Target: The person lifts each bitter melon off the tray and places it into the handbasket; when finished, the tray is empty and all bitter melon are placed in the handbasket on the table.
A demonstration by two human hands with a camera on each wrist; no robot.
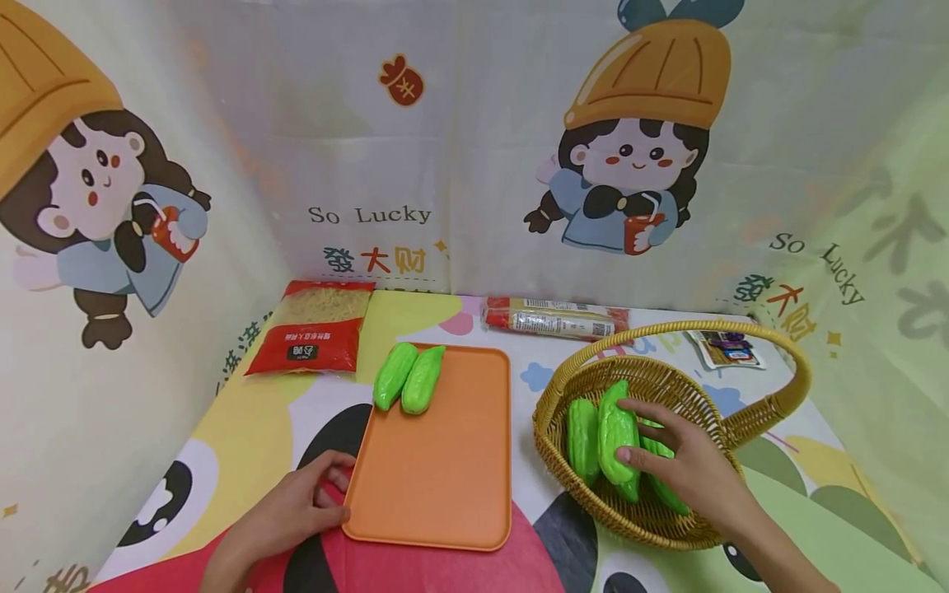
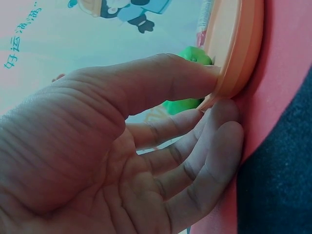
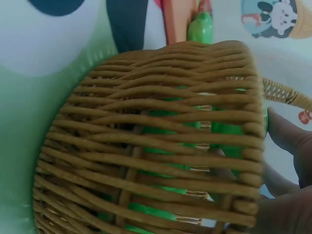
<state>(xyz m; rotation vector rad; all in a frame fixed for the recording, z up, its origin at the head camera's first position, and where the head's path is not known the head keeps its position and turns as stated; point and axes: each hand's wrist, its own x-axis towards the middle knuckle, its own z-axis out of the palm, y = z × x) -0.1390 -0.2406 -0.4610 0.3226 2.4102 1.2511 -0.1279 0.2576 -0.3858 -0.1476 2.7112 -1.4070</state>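
Note:
An orange tray [image 1: 445, 461] lies on the patterned tablecloth, with two green bitter gourds [image 1: 408, 377] at its far left corner. My left hand [image 1: 343, 492] holds the tray's near left rim. In the left wrist view the thumb [image 2: 195, 73] sits on the rim of the tray [image 2: 239, 44] and the fingers lie under its edge. To the right stands a wicker basket [image 1: 667, 511] holding several more green gourds. My right hand [image 1: 626, 428] reaches into it and grips one gourd [image 1: 611, 432]. The right wrist view shows the basket wall [image 3: 146, 146] from outside, green showing through the weave.
A red packet of noodles [image 1: 315, 329] lies behind the tray on the left. A long wrapped packet [image 1: 556, 319] and a small sachet [image 1: 726, 350] lie at the back. Printed cloth walls close in the table on three sides. The basket's handle [image 1: 786, 371] arches over my right hand.

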